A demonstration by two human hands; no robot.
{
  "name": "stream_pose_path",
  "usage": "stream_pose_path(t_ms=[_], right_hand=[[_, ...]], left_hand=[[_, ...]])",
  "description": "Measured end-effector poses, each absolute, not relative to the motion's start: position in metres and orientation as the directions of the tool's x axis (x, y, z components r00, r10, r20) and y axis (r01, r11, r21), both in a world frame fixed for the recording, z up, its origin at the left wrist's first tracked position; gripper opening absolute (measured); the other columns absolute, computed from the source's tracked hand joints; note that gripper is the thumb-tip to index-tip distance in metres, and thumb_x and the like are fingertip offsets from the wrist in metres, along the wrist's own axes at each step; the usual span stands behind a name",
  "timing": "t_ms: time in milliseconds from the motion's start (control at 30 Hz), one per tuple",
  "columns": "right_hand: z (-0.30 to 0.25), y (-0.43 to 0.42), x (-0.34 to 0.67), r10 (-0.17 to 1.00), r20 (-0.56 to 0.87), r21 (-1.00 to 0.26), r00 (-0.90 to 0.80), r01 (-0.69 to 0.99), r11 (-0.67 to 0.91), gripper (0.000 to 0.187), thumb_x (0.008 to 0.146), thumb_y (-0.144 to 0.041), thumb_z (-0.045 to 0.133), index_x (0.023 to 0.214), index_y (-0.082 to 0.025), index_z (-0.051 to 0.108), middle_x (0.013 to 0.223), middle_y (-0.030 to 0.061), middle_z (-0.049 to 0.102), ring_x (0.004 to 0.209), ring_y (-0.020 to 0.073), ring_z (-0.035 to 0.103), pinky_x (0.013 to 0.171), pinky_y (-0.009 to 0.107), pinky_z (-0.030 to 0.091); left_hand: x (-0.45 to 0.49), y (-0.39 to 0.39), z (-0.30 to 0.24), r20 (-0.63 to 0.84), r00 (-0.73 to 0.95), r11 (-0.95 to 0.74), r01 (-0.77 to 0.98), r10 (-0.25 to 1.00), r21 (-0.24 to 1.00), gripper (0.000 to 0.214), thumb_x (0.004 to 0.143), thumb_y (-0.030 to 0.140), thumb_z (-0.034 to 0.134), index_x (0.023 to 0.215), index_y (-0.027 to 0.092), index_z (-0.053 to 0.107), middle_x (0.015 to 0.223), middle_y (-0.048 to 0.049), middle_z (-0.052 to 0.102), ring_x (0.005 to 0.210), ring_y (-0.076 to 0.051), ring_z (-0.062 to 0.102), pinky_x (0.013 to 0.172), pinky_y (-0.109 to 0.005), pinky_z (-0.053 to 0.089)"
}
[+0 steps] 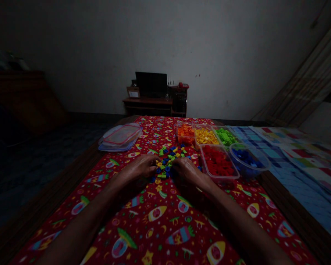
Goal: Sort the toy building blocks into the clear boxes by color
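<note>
A loose pile of small toy building bricks (168, 162) in blue, green and yellow lies on the red patterned cloth. My left hand (146, 165) rests at the pile's left side, its thumb and fingers bent and apart, touching the nearest bricks. At the right side of the pile is my right hand (185, 167), with fingers curled down among the bricks. Its fingertips are partly hidden, and whatever they hold cannot be made out. Just right of that hand stands a clear tub of red bricks (219, 162).
Behind the red tub are containers of orange bricks (185, 133), yellow bricks (206, 136) and green bricks (226, 136). A round tub of blue bricks (246, 158) stands at the right edge. Stacked plastic lids (121, 137) lie at left. A monitor (151, 84) stands beyond the table.
</note>
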State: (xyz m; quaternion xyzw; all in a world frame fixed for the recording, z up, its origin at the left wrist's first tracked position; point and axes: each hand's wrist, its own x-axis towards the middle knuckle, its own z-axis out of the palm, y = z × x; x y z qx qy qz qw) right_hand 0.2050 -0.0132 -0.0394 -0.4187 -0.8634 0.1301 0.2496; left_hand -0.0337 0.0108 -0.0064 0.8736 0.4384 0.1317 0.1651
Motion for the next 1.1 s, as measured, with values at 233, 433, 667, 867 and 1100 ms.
stream_pose_path(t_ms=[233,433,667,867,1100], right_hand=[[-0.015,-0.010,0.209,0.840,0.289,-0.518,-0.460,0.663,0.541,0.015,0.083,-0.011,0.048,0.085,-0.011,0.064,0.073,0.0047,0.061,0.065,0.0123,0.051,0.060,0.023,0.032],[-0.030,-0.006,0.213,0.845,0.311,-0.506,-0.434,0.677,0.534,0.019,0.082,-0.011,0.048,0.094,-0.014,0.063,0.086,0.0067,0.064,0.080,0.0157,0.056,0.073,0.025,0.040],[-0.056,-0.022,0.209,0.741,0.404,-0.430,-0.536,0.604,0.671,0.020,0.084,-0.011,0.046,0.102,-0.012,0.055,0.098,0.0109,0.058,0.093,0.0179,0.051,0.084,0.031,0.041],[-0.040,-0.006,0.203,0.871,0.307,-0.633,-0.382,0.602,0.487,0.010,0.082,-0.018,0.053,0.089,-0.014,0.060,0.083,0.0049,0.061,0.079,0.0150,0.054,0.070,0.026,0.040],[-0.031,-0.004,0.183,0.926,-0.135,-0.989,-0.352,0.107,-0.103,0.012,0.077,-0.023,0.057,0.085,-0.014,0.062,0.060,-0.0029,0.059,0.048,0.0084,0.051,0.052,0.021,0.040]], left_hand=[[-0.015,0.012,-0.030,0.255,0.613,-0.660,0.651,0.748,0.373,0.026,0.079,0.020,0.053,0.103,0.019,0.064,0.098,-0.0065,0.063,0.091,-0.019,0.059,0.082,-0.030,0.048],[0.002,0.006,-0.064,0.370,0.626,-0.727,0.577,0.687,0.373,0.023,0.088,0.023,0.046,0.103,0.018,0.062,0.102,-0.0087,0.059,0.090,-0.018,0.058,0.080,-0.031,0.048],[0.001,0.009,-0.066,0.335,0.604,-0.688,0.591,0.723,0.421,0.017,0.083,0.020,0.051,0.091,0.017,0.065,0.088,-0.0069,0.064,0.082,-0.018,0.060,0.078,-0.030,0.048],[0.006,0.005,-0.039,0.174,0.439,-0.434,0.604,0.881,0.668,0.019,0.074,0.030,0.060,0.085,0.017,0.066,0.087,-0.0050,0.068,0.084,-0.021,0.062,0.079,-0.032,0.048],[0.004,0.000,-0.025,0.014,0.390,-0.137,0.289,0.921,0.948,0.048,0.072,0.045,0.060,0.107,0.013,0.059,0.073,-0.0012,0.064,0.065,-0.015,0.059,0.059,-0.025,0.046]])
